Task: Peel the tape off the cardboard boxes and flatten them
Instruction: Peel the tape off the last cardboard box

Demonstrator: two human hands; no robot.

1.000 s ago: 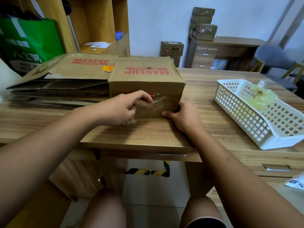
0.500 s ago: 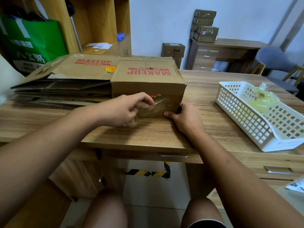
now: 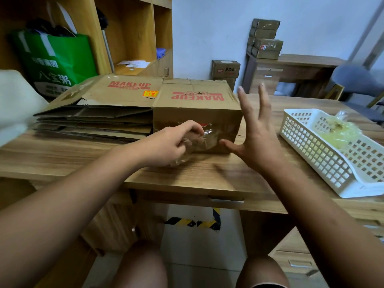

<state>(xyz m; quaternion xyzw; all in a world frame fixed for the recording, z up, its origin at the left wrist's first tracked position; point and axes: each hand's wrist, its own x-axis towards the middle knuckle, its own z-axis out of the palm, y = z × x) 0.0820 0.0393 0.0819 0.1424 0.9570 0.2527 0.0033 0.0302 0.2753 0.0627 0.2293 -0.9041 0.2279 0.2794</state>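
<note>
A brown cardboard box point(image 3: 197, 104) printed MAKEUP stands upright on the wooden desk point(image 3: 83, 161). A strip of clear tape point(image 3: 207, 138) is partly peeled from its near face. My left hand point(image 3: 168, 146) pinches the loose tape at that face, with crumpled tape under the palm. Just right of the box's front right corner, my right hand point(image 3: 253, 132) hovers off it with fingers spread and holds nothing. To the left, a stack of flattened boxes point(image 3: 99, 113) lies against the standing box.
A white plastic basket point(image 3: 307, 150) with balled-up tape inside sits at the desk's right. A green bag point(image 3: 56, 61) and wooden shelves stand at back left. Small boxes are stacked on a far desk point(image 3: 291, 61). A grey chair stands at far right.
My right hand has lifted off the box's lower right corner and opened with fingers spread. My left hand still grips the tape at the front face.
</note>
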